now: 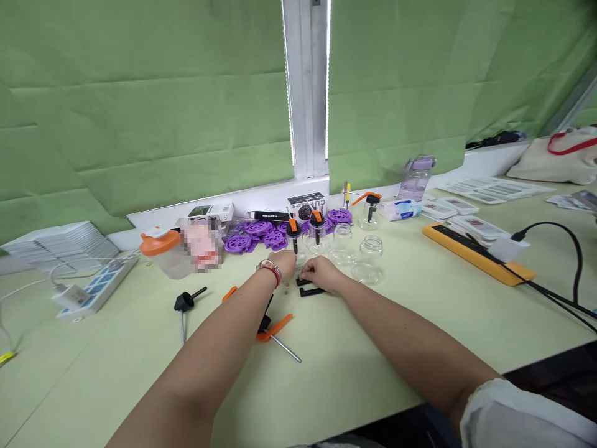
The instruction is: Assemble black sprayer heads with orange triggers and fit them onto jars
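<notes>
At the middle of the table, my left hand [283,264], with a bracelet and red band at its wrist, is closed beside a glass jar. Its fingertips are hidden, so what it holds cannot be made out. Just to the right, my right hand [323,274] pinches with its fingertips low over black bar-shaped parts [311,292]. A small coil-like piece shows between the hands. Behind them stand tools with black and orange tops [318,219], set in clear glass jars. Under my left forearm lie an orange lever [282,325] and a metal rod [286,350].
Purple openwork discs [239,243] lie behind the hands. Glass jars [371,246] stand right of them. A black piece with a rod [185,302] and an orange-lidded cup [163,255] are leftward. An orange power strip [476,255] with black cables lies right; a purple bottle [416,180] stands behind.
</notes>
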Tool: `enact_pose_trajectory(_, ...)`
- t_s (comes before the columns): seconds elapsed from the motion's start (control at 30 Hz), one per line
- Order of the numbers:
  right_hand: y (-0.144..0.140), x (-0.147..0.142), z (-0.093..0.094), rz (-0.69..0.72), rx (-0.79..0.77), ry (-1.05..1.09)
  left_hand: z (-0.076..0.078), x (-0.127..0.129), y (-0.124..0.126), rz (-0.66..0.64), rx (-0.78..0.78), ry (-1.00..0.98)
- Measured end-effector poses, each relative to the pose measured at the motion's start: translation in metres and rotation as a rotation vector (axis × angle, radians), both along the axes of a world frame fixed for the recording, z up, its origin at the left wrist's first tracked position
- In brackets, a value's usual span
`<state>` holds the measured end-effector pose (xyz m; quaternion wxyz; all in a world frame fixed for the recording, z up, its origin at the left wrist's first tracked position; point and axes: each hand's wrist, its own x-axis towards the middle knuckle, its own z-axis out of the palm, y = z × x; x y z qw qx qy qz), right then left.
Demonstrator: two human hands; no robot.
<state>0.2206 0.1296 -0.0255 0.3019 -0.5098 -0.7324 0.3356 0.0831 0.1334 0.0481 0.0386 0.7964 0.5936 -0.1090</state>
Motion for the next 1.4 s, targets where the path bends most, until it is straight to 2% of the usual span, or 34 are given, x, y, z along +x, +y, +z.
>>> enact_pose_trajectory(0.3, 0.003, 0.013, 0.005, -0.023, -0.097, 0.186, 0.001, 0.003, -0.001, -0.01, -0.044, -0.011)
enact_pose_trajectory(0.53, 0.004, 0.026, 0.011, -0.095, -0.069, 0.058, -0.003, 0.001, 0.002, -0.011, -0.05, -0.089)
enact_pose_trajectory(0.77, 0.005, 0.028, 0.012, -0.059, -0.056, -0.056, -0.007, -0.006, 0.006, -0.021, -0.119, -0.225)
enact_pose_trajectory(1.4, -0.002, 0.024, 0.015, -0.026, -0.142, 0.027, -0.024, -0.005, 0.016, -0.051, -0.067, -0.287)
